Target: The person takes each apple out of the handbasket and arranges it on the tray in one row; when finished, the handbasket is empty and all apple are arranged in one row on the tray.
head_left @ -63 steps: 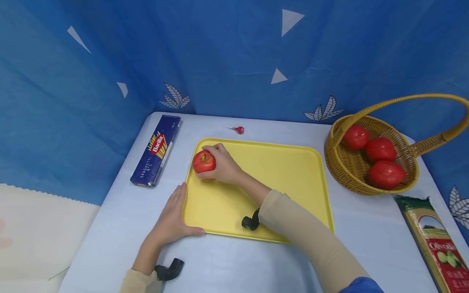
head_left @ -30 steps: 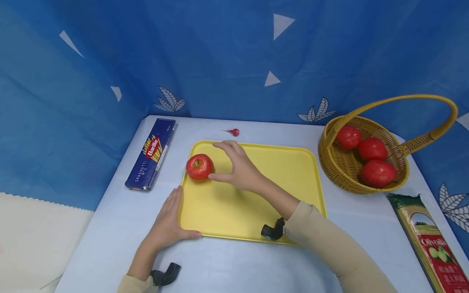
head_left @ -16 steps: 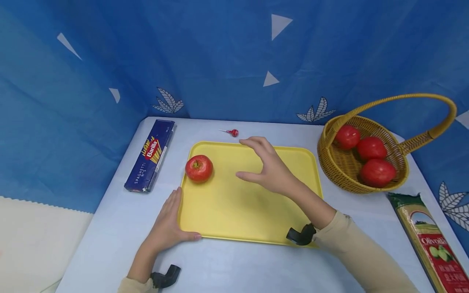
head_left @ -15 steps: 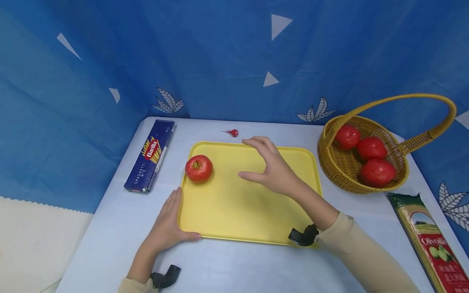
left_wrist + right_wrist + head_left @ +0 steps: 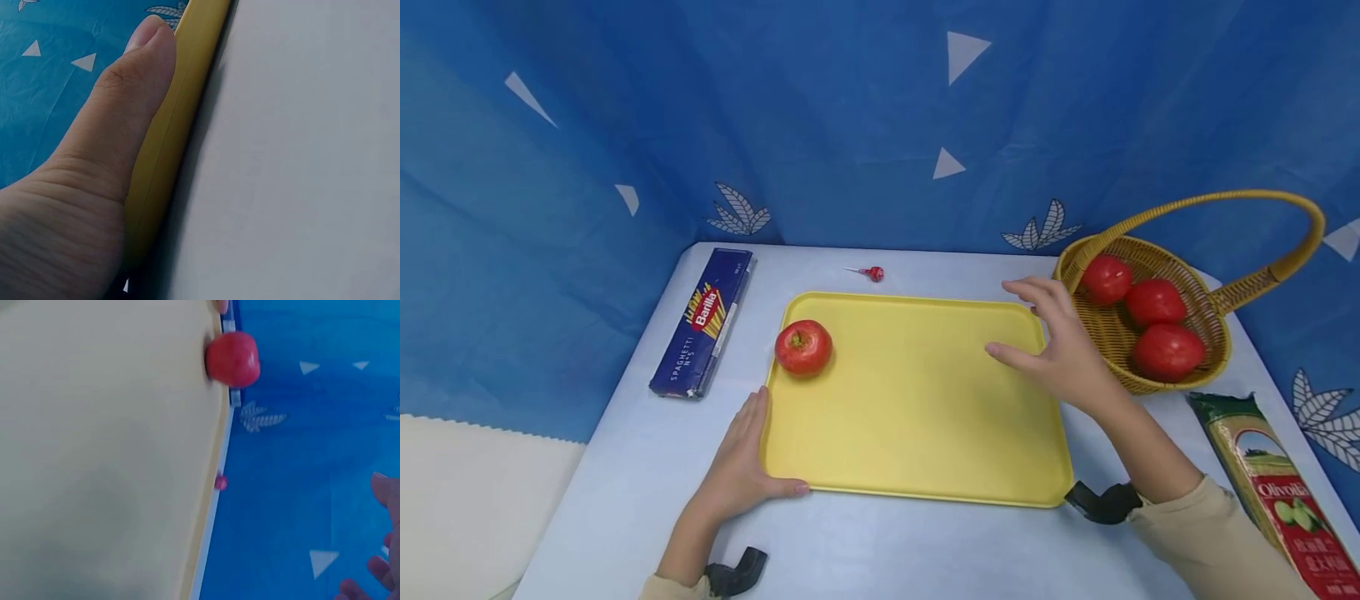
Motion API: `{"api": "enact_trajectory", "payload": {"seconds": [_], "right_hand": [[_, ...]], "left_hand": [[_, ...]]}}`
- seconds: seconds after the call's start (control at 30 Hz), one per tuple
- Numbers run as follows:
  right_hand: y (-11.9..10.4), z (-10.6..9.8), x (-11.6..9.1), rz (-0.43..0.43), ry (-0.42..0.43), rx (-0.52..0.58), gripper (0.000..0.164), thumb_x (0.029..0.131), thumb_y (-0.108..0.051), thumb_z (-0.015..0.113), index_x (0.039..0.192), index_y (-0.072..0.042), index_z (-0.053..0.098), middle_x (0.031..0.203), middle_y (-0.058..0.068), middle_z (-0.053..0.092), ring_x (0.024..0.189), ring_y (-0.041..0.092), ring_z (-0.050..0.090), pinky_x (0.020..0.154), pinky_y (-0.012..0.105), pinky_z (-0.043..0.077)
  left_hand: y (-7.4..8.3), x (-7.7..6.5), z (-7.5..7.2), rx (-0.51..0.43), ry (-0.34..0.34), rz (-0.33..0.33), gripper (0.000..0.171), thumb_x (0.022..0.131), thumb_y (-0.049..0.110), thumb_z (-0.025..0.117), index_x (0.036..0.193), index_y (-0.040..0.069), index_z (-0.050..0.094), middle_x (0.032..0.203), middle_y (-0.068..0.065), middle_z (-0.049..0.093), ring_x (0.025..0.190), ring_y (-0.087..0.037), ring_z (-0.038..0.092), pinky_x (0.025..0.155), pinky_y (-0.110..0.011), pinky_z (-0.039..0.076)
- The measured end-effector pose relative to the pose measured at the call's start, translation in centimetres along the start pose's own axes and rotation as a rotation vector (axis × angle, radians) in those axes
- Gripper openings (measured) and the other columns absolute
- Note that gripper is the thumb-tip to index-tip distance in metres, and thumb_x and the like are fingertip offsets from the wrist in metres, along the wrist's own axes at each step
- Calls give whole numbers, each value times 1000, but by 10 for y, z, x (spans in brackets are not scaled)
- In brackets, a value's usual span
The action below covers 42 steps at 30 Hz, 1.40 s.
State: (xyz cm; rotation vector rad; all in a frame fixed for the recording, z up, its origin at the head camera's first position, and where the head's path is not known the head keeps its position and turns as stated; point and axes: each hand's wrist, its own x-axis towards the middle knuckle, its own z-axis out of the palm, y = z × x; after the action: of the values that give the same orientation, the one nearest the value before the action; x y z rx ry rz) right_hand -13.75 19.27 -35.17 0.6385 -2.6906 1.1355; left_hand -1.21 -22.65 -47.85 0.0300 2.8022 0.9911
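In the head view a red apple (image 5: 803,347) sits in the far left part of the yellow tray (image 5: 910,400). My left hand (image 5: 737,462) lies against the tray's near left corner, fingers straight along the left side and thumb along the front rim. The left wrist view shows that thumb (image 5: 125,100) touching the rim. My right hand (image 5: 1067,358) hovers over the tray's right edge, thumb and fingers spread apart, holding nothing. Just beyond it stands a wicker basket (image 5: 1217,367) with several red fruits (image 5: 1168,352). The hand covers part of the basket's left side.
A blue spaghetti box (image 5: 702,323) lies left of the tray. A red lollipop (image 5: 875,273) lies behind the tray. At the right is an Olivoilà packet (image 5: 1273,492), partly covered by the right sleeve. The basket's tall handle (image 5: 1240,197) arches up. A blue cloth hangs behind the table.
The right hand has let go of the apple at the tray's left and moved right, towards the basket. The apple stays on the tray. The left hand keeps its place at the tray's corner.
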Motion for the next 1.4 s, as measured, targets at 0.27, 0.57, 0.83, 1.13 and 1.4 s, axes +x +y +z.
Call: {"api": "enact_trajectory", "payload": {"seconds": [0.27,0.57,0.83,1.13,1.4], "right_hand": [[29,-36,-23,137,89,-89,82,76,-18,87,147,-15,46,147,14,39,137,31,34,95,71,45],[75,-71,-52,288,199,-165,82,81,-21,82,151,-20,40,151,15,33,132,36,35,107,32,45],[110,-98,-61,431,224,-161,81,88,-25,75,156,-22,31,154,14,24,138,39,31,120,37,34],[141,-111,-69,498,168,-196,79,92,-34,69,158,-20,27,153,21,21,131,44,31,113,24,37],[154,-118,-68,495,70,-272,82,94,-38,65,157,-5,24,152,34,19,128,55,25,85,63,43]], "left_hand": [[1,-1,0,-5,-5,-11,153,51,72,86,160,13,-4,168,-15,6,154,-39,7,121,-64,15],[0,1,2,9,-4,-2,153,51,72,85,161,13,-3,168,-15,7,154,-38,7,121,-64,16],[3,0,0,16,-18,-29,153,52,72,85,160,14,-4,168,-15,5,154,-38,6,121,-64,14],[-1,0,0,13,-9,-2,153,51,73,85,160,13,-4,168,-16,5,154,-38,6,121,-64,14],[1,0,-1,-1,-13,-10,152,52,72,85,160,13,-4,168,-15,5,154,-38,6,121,-64,14]]}}
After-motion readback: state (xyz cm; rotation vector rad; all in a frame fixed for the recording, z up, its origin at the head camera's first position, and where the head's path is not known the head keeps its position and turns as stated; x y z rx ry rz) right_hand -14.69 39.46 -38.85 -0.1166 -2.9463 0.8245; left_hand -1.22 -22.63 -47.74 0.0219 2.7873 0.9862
